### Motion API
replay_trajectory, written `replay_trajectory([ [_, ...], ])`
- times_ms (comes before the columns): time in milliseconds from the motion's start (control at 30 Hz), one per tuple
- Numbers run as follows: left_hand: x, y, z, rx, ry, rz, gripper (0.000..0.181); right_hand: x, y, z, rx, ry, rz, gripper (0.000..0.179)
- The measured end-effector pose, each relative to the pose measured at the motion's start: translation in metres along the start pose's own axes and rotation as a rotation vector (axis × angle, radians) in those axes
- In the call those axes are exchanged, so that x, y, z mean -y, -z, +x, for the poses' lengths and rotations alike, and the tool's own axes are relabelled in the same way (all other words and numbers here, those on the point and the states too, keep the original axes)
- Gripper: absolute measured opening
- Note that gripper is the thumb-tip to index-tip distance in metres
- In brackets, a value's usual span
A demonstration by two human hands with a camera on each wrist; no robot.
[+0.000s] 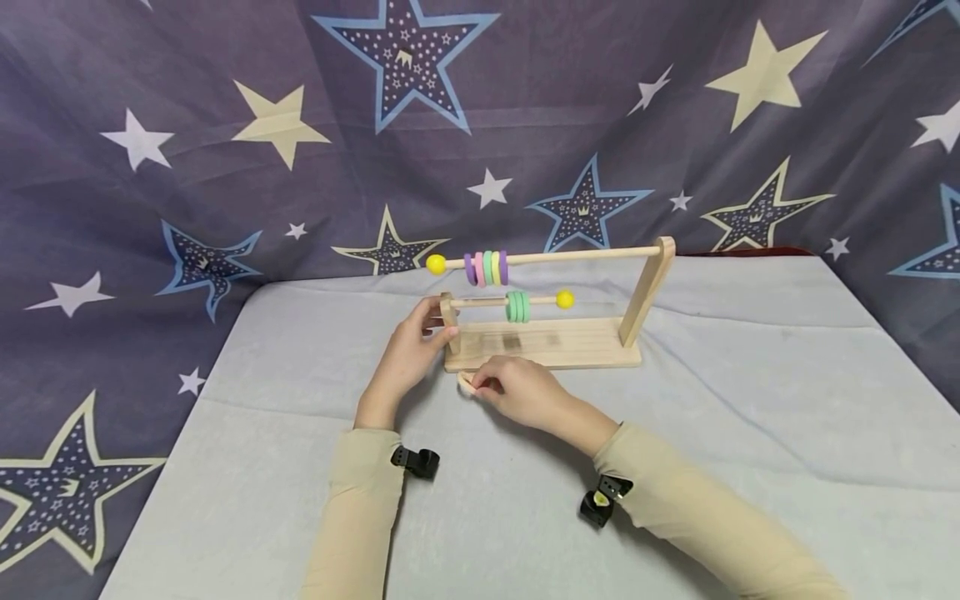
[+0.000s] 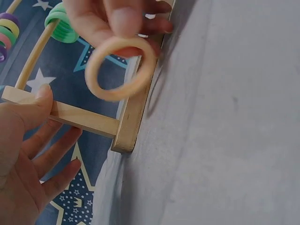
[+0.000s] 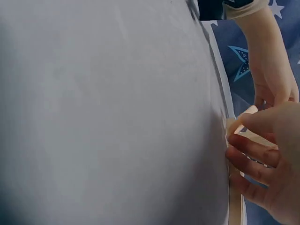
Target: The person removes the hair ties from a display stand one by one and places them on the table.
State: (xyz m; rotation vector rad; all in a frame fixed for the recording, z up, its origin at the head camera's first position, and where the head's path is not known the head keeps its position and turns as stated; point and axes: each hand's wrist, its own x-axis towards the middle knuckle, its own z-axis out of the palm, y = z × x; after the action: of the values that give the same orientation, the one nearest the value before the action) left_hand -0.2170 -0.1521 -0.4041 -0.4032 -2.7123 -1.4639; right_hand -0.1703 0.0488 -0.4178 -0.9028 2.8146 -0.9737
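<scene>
A wooden stand [image 1: 577, 354] with two dowels stands on the cloth-covered table. My left hand [image 1: 405, 354] holds its short left post [image 2: 84, 117], thumb on the near face and other fingers behind it. Between the thumb and fingers of my right hand [image 1: 528, 396] is a plain wooden ring [image 2: 92, 70], pinched just in front of the base's left end. On the lower dowel [image 1: 480, 302] sit several green rings [image 1: 517, 307], with a yellow ball [image 1: 565, 299] at its right tip. Purple, pink, green and yellow rings [image 1: 487, 268] hang on the upper dowel [image 1: 585, 255].
Another yellow ball [image 1: 436, 265] caps the upper dowel's left tip. The tall right post [image 1: 647, 292] carries that dowel. Behind the table [image 1: 750, 417] hangs a dark star-patterned curtain [image 1: 465, 150]. Each sleeve bears a black wrist camera [image 1: 426, 463].
</scene>
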Motion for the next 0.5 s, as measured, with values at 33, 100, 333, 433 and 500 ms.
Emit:
replay_trajectory([
  [33, 0.0, -0.0001, 0.0001, 0.0, 0.001, 0.002, 0.048, 0.0002, -0.001, 0.0003, 0.008, 0.014, -0.02, 0.005],
  [100, 0.0006, -0.0003, 0.0006, -0.001, -0.001, 0.005, 0.048, 0.0009, -0.003, 0.0005, 0.022, 0.035, -0.05, 0.006],
  [333, 0.0032, -0.0012, 0.0012, -0.003, -0.003, 0.015, 0.047, 0.0008, -0.007, 0.0016, 0.036, 0.075, -0.095, 0.004],
  [433, 0.0029, -0.0014, 0.0014, 0.001, -0.001, 0.018, 0.048, -0.0001, -0.007, 0.002, 0.051, 0.082, -0.093, 0.003],
  [500, 0.0024, -0.0014, 0.0017, 0.003, 0.001, 0.024, 0.048, -0.0006, -0.0065, 0.0021, 0.059, 0.088, -0.092, 0.003],
])
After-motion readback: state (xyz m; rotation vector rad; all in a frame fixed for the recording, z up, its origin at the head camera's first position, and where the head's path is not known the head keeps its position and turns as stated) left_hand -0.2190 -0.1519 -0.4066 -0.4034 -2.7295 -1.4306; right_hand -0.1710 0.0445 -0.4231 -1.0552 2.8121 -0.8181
